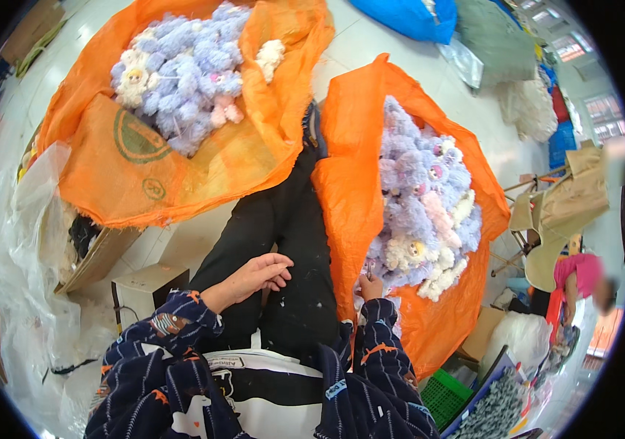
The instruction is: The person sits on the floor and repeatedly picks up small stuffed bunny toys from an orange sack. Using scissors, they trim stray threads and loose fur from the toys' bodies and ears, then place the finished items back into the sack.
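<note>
My left hand (256,278) rests above my black-trousered lap, palm inward, its fingers loosely stretched and nothing visible in them. My right hand (371,287) is closed at the near left edge of the right orange woven sack (353,183), beside a heap of fluffy plush toys (429,190). A small dark tip shows at its fingers, too small to name. Most of these toys are lavender, with some white and pink ones among them. Beyond my left hand, another orange sack (173,179) lies spread out with a second plush heap (181,69) on it.
Clear plastic sheeting (34,293) and a cardboard box (148,285) are at the left. At the lower right stand a green basket (446,395) and a crate of grey fluffy pieces (495,406). A person in pink (579,282) is at the far right, near a folding chair (561,212).
</note>
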Available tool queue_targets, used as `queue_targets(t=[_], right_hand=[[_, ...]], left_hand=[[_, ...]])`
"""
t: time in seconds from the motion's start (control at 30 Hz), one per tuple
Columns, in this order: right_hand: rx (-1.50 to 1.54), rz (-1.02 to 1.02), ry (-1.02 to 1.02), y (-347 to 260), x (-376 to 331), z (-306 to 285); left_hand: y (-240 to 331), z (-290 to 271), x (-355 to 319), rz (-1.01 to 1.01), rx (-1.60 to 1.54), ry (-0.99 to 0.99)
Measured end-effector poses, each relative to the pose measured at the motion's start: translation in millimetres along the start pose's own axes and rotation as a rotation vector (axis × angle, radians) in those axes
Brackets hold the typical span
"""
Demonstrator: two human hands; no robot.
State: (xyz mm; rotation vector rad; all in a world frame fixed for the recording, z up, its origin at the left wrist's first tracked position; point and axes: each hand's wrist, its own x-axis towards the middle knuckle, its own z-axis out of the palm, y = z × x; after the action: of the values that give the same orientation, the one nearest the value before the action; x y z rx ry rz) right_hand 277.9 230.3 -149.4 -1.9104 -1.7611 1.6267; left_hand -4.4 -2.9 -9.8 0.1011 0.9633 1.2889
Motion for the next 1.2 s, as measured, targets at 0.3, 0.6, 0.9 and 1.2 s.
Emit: queue_targets(t=[0.3,0.6,0.9,1.2], right_hand=[[0.368,-0.172,0.155,-86.0,-52.5,-15.8],[0.325,-0.283,0.023,-142.1,-84.9,-28.9],[-0.558,-0.128,0.039,5.3,-7.3,70.9],[-0.800,-0.120,0.239,11.7,-35.5,4.9]], left_hand=[[-3.5,-2.0,-20.3,0.063,0.065,-0.024],[-2.6,0.5,-27.8,0.126,0.190,-0.036],[-2.3,-10.0,-33.9,0.095,-0.044,0.005],[-4.1,-0.8,-8.5,0.025,0.100,0.011]])
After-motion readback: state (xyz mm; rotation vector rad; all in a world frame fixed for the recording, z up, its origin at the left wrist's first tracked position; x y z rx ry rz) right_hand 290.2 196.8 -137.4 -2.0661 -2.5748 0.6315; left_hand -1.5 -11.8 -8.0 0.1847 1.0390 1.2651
